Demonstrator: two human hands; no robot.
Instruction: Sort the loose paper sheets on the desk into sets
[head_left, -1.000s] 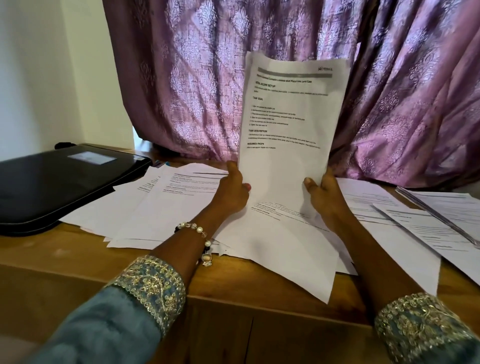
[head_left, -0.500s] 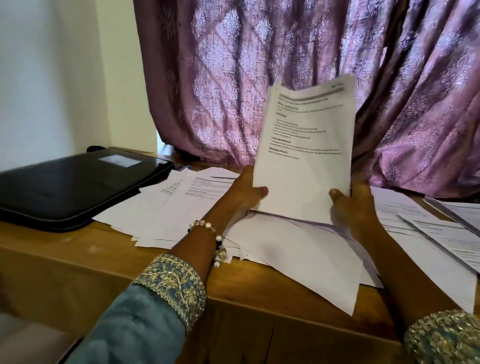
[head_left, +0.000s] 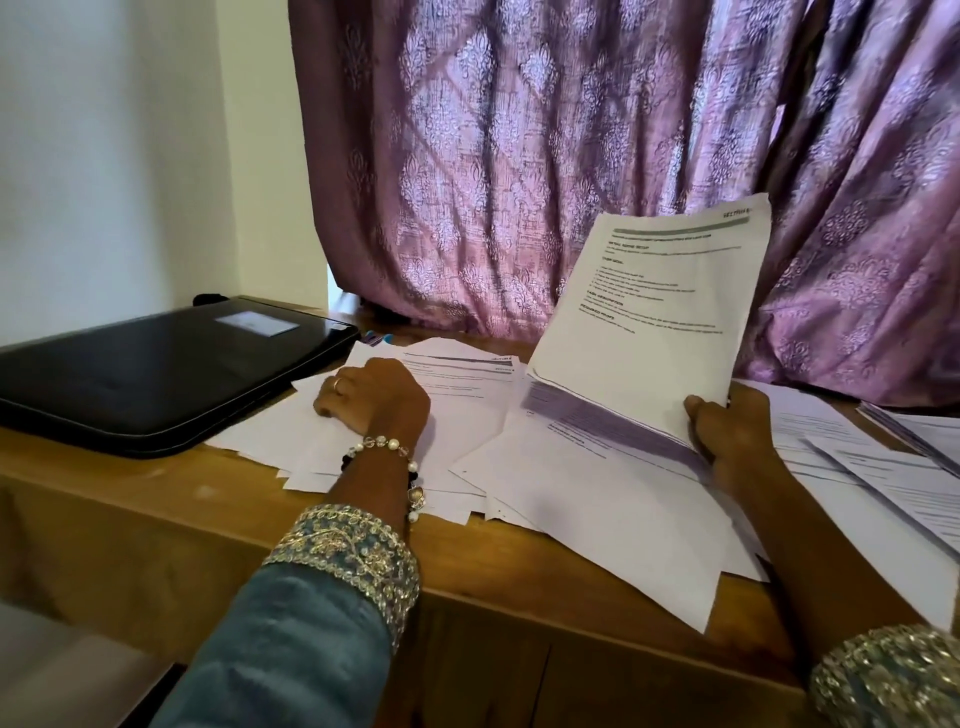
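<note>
- Head view: single camera worn on my head, facing forward and down, close over the desk (head_left: 130, 499) edge, toward the curtain (head_left: 519, 156).

Two hands are seen, left hand (head_left: 371, 397) and right hand (head_left: 730, 439); one black case (head_left: 150, 374); one curtain (head_left: 571, 156); loose sheets (head_left: 597, 499) too overlapped to be counted.

Print on the raised sheet (head_left: 649, 317) at centre right is too small and soft to read. The right hand (head_left: 727, 441) covers that sheet's lower corner, fingers tucked behind the paper. The left hand (head_left: 371, 400) sits knuckles-up at centre, fingertips hidden underneath. Loose sheets (head_left: 893, 478) run off the right edge. The black case (head_left: 156, 379) is cut by the left edge, and its label is unreadable. Both sleeves leave the bottom of the frame.
</note>
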